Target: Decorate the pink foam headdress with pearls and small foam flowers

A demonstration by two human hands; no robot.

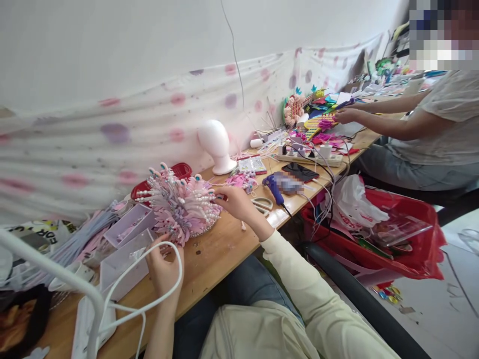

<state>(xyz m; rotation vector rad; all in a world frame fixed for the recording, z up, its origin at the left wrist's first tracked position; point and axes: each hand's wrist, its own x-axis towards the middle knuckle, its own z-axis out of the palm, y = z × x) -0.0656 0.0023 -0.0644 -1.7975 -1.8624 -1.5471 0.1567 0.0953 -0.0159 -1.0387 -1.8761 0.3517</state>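
Observation:
A pink beaded headpiece (183, 204) with pearl-tipped spikes lies on the wooden table (220, 249). My right hand (234, 201) pinches its right edge, fingers closed on the beaded rim. My left hand (164, 264) grips the lower left edge of the headpiece from below, fingers curled on it. A white cable loops in front of my left hand.
A white foam mannequin head (217, 144), blue glue gun (275, 188), scissors (262, 203), phone (300, 172) and power strip (310, 158) lie beyond. Lilac trays (125, 259) stand left. A second person (430, 124) works on colourful paper at the far right. A red bag (392, 239) hangs beside the table.

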